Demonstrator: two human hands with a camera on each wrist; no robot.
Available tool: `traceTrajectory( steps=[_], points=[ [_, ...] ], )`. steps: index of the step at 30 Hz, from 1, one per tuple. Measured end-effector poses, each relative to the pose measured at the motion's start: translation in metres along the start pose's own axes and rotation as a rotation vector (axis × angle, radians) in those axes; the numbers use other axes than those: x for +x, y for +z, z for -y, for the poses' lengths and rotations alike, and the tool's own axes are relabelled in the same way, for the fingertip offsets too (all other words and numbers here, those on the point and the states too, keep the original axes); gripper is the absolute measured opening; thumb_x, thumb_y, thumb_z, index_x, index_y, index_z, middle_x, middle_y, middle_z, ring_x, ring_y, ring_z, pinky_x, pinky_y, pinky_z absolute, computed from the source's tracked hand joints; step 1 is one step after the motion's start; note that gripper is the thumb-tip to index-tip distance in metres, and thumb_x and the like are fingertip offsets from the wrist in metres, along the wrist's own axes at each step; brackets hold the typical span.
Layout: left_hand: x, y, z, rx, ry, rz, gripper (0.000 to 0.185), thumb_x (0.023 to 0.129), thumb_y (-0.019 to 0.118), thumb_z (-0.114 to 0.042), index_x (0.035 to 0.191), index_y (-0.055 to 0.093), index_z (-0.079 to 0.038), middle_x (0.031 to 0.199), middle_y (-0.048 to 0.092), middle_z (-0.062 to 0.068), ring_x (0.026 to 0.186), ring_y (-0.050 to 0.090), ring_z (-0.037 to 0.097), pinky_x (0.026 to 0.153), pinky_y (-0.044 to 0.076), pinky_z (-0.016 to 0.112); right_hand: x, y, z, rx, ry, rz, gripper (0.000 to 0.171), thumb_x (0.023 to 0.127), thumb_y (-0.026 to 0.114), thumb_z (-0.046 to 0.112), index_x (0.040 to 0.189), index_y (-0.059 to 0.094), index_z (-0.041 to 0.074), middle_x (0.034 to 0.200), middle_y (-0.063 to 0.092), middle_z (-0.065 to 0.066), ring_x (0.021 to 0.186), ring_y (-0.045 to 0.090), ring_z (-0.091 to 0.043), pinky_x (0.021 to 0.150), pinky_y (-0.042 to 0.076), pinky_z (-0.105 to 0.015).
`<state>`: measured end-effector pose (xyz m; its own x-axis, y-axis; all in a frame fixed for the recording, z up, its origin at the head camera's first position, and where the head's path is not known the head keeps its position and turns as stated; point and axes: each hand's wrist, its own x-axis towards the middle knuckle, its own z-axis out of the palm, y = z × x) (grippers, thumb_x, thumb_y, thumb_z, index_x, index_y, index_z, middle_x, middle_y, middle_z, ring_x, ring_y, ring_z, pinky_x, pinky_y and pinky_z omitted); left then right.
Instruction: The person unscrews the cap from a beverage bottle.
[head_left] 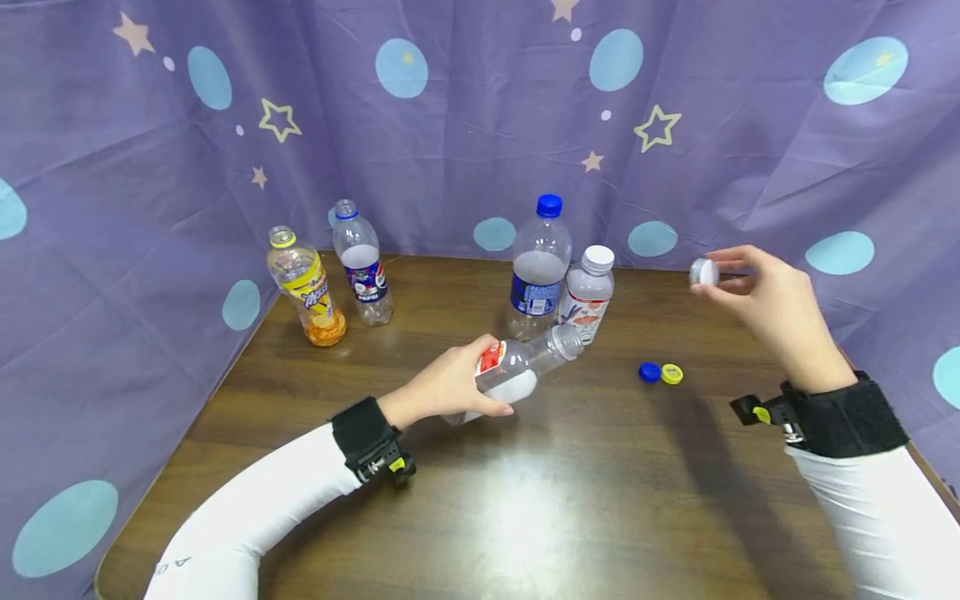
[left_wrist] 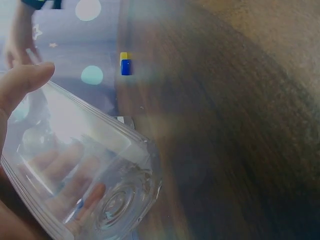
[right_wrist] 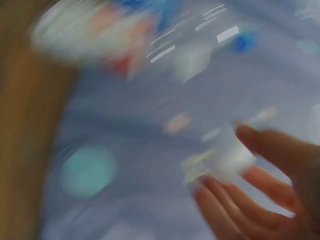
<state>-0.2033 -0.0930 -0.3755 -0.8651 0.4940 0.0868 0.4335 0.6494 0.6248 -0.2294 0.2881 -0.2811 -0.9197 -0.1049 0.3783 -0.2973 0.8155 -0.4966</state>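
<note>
Hands work apart in the head view: the left hand (head_left: 450, 385) grips a clear bottle (head_left: 517, 371) at the centre of the frame, tilted with its open neck toward the upper right and its base near the table (head_left: 525, 517), while the right hand (head_left: 772, 312) at the right edge pinches a white cap (head_left: 703, 272) between thumb and fingertips, raised well apart from the bottle. A blue cap (head_left: 649, 372) and a yellow cap (head_left: 672, 374) lie touching on the wood between the hands, and four upright bottles stand behind. From the left wrist, the bottle (left_wrist: 85, 175) fills the lower left, fingers (left_wrist: 75, 182) showing through its clear wall and the thumb curled over the top. The right wrist view is badly blurred, yet the white cap (right_wrist: 227, 157) shows pinched at the fingertips (right_wrist: 220, 205). To handle this well, the left hand would best keep the bottle steady and its neck clear, while the right keeps the cap level in a light pinch.
</note>
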Motion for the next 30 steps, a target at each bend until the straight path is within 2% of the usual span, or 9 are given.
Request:
traceTrajectory(
  steps=[2,3,4,6,9,11,14,20,30],
  points=[
    [0.0,0.0,0.0,-0.001,-0.004,0.005,0.073,0.063,0.088,-0.043,0.12,0.049,-0.018,0.101,0.064,-0.004,0.087,0.061,0.01,0.076,0.051,0.026,-0.002,0.007,-0.029,-0.101,0.004,-0.084,0.043,0.083,0.075,0.017,0.121,0.06,0.003,0.108,0.065,-0.025,0.08,0.061,0.006,0.069,0.047,-0.027],
    [0.0,0.0,-0.001,-0.001,-0.006,0.009,0.073,0.063,0.088,-0.043,0.12,0.049,-0.018,0.101,0.064,-0.005,0.087,0.061,0.009,0.076,0.051,0.026,-0.005,0.012,-0.043,-0.139,0.003,-0.095,0.043,0.083,0.074,0.014,0.121,0.059,0.001,0.109,0.062,-0.027,0.085,0.064,-0.008,0.07,0.048,-0.036],
    [0.0,0.001,-0.001,0.0,-0.006,0.011,0.073,0.062,0.088,-0.043,0.12,0.05,-0.019,0.101,0.064,-0.005,0.086,0.061,0.009,0.076,0.051,0.026,-0.008,0.017,-0.055,-0.18,0.005,-0.087,0.042,0.082,0.073,0.012,0.12,0.059,0.001,0.108,0.06,-0.027,0.089,0.065,-0.022,0.07,0.047,-0.046],
    [0.001,0.001,-0.001,0.008,-0.005,0.014,0.074,0.062,0.088,-0.044,0.12,0.05,-0.019,0.101,0.065,-0.005,0.086,0.061,0.009,0.075,0.051,0.025,-0.015,0.028,-0.073,-0.233,0.03,-0.007,0.039,0.081,0.072,0.013,0.116,0.059,0.001,0.104,0.06,-0.028,0.09,0.059,-0.047,0.064,0.043,-0.06],
    [0.002,0.002,-0.002,0.02,0.004,0.01,0.074,0.062,0.088,-0.044,0.119,0.05,-0.018,0.101,0.065,-0.005,0.086,0.061,0.009,0.075,0.051,0.025,-0.024,0.039,-0.086,-0.285,0.083,0.191,0.039,0.078,0.074,0.019,0.11,0.06,0.001,0.099,0.064,-0.027,0.082,0.062,-0.046,0.052,0.044,-0.053],
    [0.002,0.002,-0.002,0.024,0.007,0.009,0.074,0.061,0.088,-0.045,0.119,0.05,-0.018,0.1,0.065,-0.005,0.086,0.061,0.009,0.075,0.051,0.025,-0.026,0.043,-0.087,-0.305,0.128,0.321,0.041,0.076,0.076,0.021,0.108,0.062,0.0,0.097,0.066,-0.027,0.079,0.063,-0.043,0.048,0.044,-0.046],
    [0.003,0.002,-0.004,0.025,0.01,0.011,0.074,0.062,0.088,-0.044,0.119,0.05,-0.018,0.101,0.065,-0.004,0.086,0.061,0.01,0.075,0.051,0.025,-0.027,0.049,-0.086,-0.326,0.186,0.437,0.045,0.075,0.078,0.022,0.109,0.062,-0.001,0.102,0.065,-0.028,0.082,0.063,-0.04,0.05,0.044,-0.044],
    [0.002,0.003,-0.003,0.028,0.011,0.013,0.074,0.062,0.087,-0.045,0.12,0.05,-0.018,0.1,0.065,-0.004,0.087,0.061,0.009,0.075,0.05,0.025,-0.028,0.057,-0.085,-0.337,0.239,0.498,0.042,0.073,0.079,0.023,0.106,0.064,0.001,0.105,0.064,-0.03,0.082,0.062,-0.039,0.053,0.043,-0.046],
    [0.001,0.003,-0.001,0.026,0.018,0.005,0.073,0.061,0.088,-0.045,0.118,0.05,-0.019,0.099,0.065,-0.006,0.086,0.061,0.008,0.075,0.05,0.024,-0.028,0.066,-0.09,-0.317,0.225,0.513,0.036,0.071,0.079,0.022,0.1,0.067,0.005,0.097,0.066,-0.026,0.08,0.061,-0.035,0.051,0.042,-0.045]
  ],
)
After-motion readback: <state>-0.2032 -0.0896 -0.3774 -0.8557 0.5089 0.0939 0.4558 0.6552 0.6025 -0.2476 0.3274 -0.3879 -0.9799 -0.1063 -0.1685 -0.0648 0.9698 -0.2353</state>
